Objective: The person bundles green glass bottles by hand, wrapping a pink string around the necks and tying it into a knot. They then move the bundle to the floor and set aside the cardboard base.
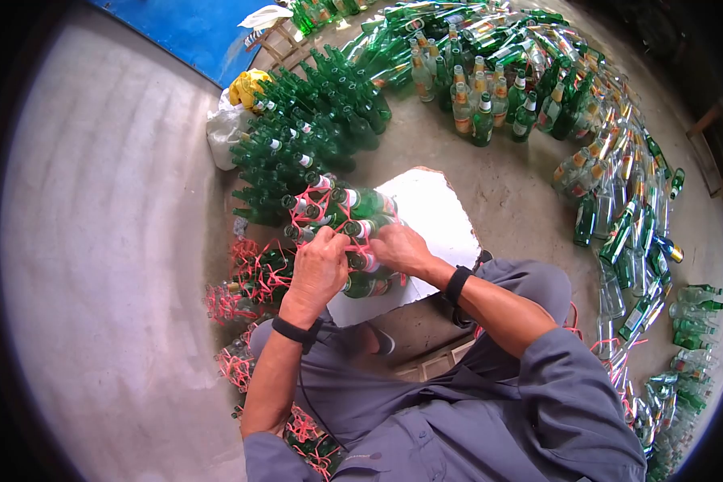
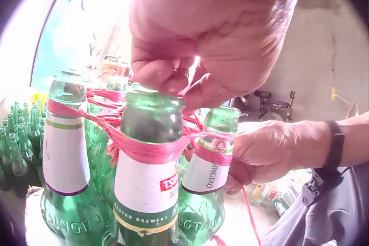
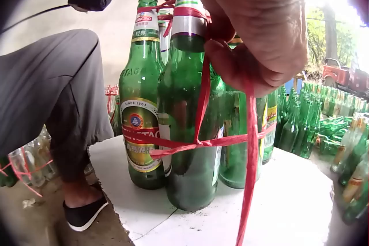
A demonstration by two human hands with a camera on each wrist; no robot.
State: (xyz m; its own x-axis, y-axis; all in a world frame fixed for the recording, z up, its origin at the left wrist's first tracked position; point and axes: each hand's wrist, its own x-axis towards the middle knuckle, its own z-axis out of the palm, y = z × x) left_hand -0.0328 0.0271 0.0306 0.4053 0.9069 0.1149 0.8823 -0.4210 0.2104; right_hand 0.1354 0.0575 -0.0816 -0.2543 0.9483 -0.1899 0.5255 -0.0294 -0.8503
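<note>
The right hand (image 3: 260,32) and left hand (image 2: 213,35) pinch red ribbon (image 3: 252,142) around at least six bottles (image 3: 187,107).

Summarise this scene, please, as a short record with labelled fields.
Bundle: green bottles, upright, close together
Binding: red twine around necks and bodies
Support: white board
Left hand: fingers curled at the necks; grip unclear
Right hand: holds red twine beside the bundle
Beyond the bundle: more standing bottles
Person's right side: many loose bottles lying piled
</note>
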